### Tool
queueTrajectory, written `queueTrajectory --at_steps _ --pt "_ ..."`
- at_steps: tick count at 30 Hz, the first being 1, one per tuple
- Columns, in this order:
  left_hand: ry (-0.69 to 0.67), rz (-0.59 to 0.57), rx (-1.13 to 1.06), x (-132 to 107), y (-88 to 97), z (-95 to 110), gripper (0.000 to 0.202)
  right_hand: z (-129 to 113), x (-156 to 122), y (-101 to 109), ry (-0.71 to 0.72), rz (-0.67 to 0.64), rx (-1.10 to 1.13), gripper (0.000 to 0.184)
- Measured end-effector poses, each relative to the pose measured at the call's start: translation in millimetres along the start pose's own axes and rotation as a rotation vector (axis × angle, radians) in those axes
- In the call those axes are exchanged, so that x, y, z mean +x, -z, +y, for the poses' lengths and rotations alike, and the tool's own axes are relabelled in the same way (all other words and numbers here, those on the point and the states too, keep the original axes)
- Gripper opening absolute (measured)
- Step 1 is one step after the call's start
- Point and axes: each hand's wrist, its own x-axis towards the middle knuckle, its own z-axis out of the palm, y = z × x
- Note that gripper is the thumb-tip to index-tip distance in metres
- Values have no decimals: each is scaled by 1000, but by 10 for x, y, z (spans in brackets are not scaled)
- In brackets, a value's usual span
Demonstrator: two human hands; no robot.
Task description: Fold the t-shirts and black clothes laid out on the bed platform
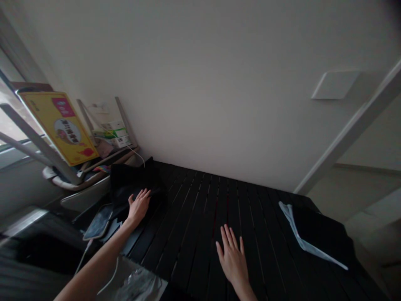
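Note:
My left hand [139, 207] reaches out to the left with its fingers apart, at a black cloth bundle [125, 184]; whether it touches the cloth I cannot tell. Lower and nearer the middle, my right hand [232, 257] is stretched flat, palm down, over the black slatted tabletop [200, 209], with nothing in it. On the right of the table lies a dark folded item [319, 230] with a pale strip [300, 240] along its near edge. A phone [98, 222] with a white cable lies left of my left forearm.
A yellow printed package [59, 125] leans in a rack [69, 184] by the window. Small white and green boxes [115, 133] stand behind it. At the lower left are a dark boxy object [37, 246] and a clear plastic bag [138, 284]. A pale wall [213, 92] borders the table's far edge.

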Motion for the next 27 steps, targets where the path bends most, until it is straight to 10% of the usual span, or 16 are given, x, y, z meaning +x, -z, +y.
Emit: queueTrajectory --at_steps 6,14,27 --pt "-74 312 -131 -58 524 150 38 38 14 -61 6 17 46 63" --pt "-281 395 -235 -123 1112 645 31 87 -3 -129 -137 171 127 70" --pt "-269 -3 -7 146 1513 1235 47 110 -11 -223 -101 276 197 69"
